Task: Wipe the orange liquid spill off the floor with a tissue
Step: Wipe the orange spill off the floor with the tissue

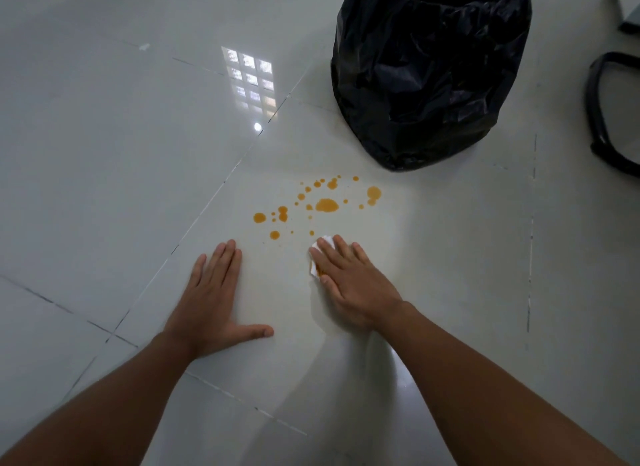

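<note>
Orange liquid [326, 205] lies in several drops and small puddles on the glossy white tile floor [104, 153]. Just below the drops, my right hand [353, 282] presses flat on a white tissue [316, 257]. Only the tissue's left edge shows past the fingers, and it carries an orange stain. My left hand [214, 299] rests flat on the floor to the left, fingers together, thumb spread, holding nothing. It sits just below the leftmost drops.
A bin lined with a black plastic bag [429, 74] stands just beyond the spill at the upper right. A black curved chair base [604, 119] lies at the right edge. Bright window light reflects off the tiles [251, 81].
</note>
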